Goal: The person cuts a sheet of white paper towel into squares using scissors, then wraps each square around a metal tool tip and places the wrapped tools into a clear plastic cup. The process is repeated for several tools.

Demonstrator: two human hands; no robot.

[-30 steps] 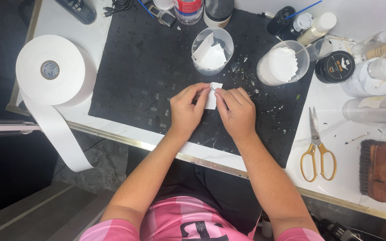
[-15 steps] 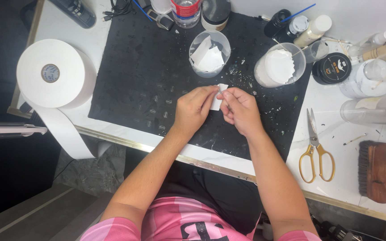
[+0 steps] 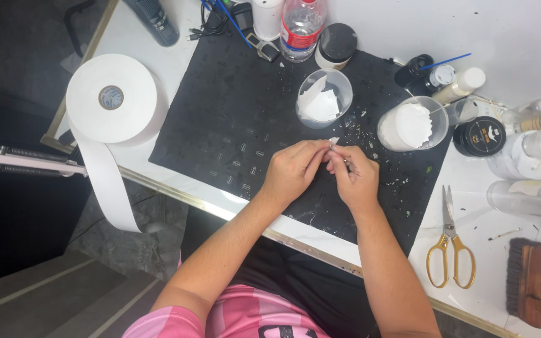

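I see the small white paper piece [image 3: 334, 141], flat and broad half a second ago, now folded to a sliver, pinched between my left hand [image 3: 292, 170] and right hand [image 3: 353, 178] over the black mat [image 3: 233, 119] near the tabletop's front edge; paper roll [image 3: 111, 99] at the left corner, scissors [image 3: 449, 241] right.

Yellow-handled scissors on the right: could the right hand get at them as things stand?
Probably yes. The scissors lie flat and uncovered on the white table beside the right hand, with nothing between them. That hand's fingers, however, now pinch a small white piece together with the left hand.
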